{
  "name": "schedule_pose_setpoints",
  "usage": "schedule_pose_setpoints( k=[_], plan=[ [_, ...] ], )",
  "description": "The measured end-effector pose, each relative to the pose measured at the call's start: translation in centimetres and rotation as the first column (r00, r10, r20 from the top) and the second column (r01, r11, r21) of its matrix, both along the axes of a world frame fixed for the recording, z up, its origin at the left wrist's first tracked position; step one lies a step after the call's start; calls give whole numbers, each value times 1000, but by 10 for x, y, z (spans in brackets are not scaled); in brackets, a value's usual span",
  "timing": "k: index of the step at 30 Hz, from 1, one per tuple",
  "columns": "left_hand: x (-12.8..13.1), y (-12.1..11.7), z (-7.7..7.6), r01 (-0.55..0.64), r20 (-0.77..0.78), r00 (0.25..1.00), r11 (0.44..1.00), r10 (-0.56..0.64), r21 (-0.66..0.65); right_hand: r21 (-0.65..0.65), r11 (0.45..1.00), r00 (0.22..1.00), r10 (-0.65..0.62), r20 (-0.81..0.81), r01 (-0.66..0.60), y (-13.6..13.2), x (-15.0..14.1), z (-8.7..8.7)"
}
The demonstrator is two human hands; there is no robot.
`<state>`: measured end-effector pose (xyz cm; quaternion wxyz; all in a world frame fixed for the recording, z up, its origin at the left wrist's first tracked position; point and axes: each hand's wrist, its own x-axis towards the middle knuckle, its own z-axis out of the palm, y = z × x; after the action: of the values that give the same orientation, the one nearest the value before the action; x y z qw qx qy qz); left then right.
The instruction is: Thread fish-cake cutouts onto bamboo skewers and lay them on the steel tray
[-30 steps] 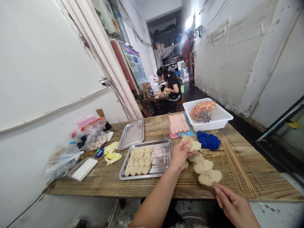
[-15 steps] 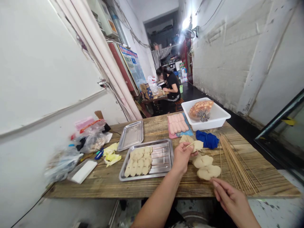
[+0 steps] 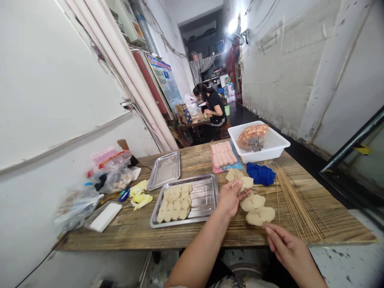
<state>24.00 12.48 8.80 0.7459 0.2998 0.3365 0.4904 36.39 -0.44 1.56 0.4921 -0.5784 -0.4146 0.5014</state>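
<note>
My right hand (image 3: 286, 244) is closed on the lower end of a thin wooden skewer (image 3: 265, 225). Two pale beige oval slices (image 3: 260, 216) are threaded on it. My left hand (image 3: 231, 197) pinches another beige slice (image 3: 247, 183) at the skewer's upper end; the tip shows just below that slice. More loose beige slices (image 3: 234, 174) lie on the table behind my left hand. To the left, a metal tray (image 3: 205, 216) holds several finished-looking skewers of the same slices (image 3: 175, 204), laid in rows with their sticks pointing right.
Loose skewers (image 3: 297, 204) lie fanned out at the right, beside a blue cloth (image 3: 261, 174). Behind are pink sausages (image 3: 223, 154) and a white tub (image 3: 267, 154). A second metal tray (image 3: 165, 170) and plastic bags (image 3: 117, 180) are left. A person (image 3: 214, 106) sits farther back.
My left hand has turned the upper slice lower, towards the skewer's tip. The whole view has shifted slightly; my right hand keeps its grip on the skewer.
</note>
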Motion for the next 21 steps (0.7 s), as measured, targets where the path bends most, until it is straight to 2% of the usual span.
schedule_pose_setpoints(
  k=[7, 14, 21],
  plan=[
    [10, -9, -1, -51, -31, 998, 998, 52, 31, 49, 999, 994, -23, 106, 18, 2, -1, 10],
    [14, -14, -6, 34, -30, 999, 999, -34, 0, 35, 999, 994, -19, 106, 15, 3, 2, 13],
    [8, -10, -3, 78, -1, 997, 997, -78, -12, 30, 999, 995, -21, 97, 18, 7, 8, 13]
  ],
)
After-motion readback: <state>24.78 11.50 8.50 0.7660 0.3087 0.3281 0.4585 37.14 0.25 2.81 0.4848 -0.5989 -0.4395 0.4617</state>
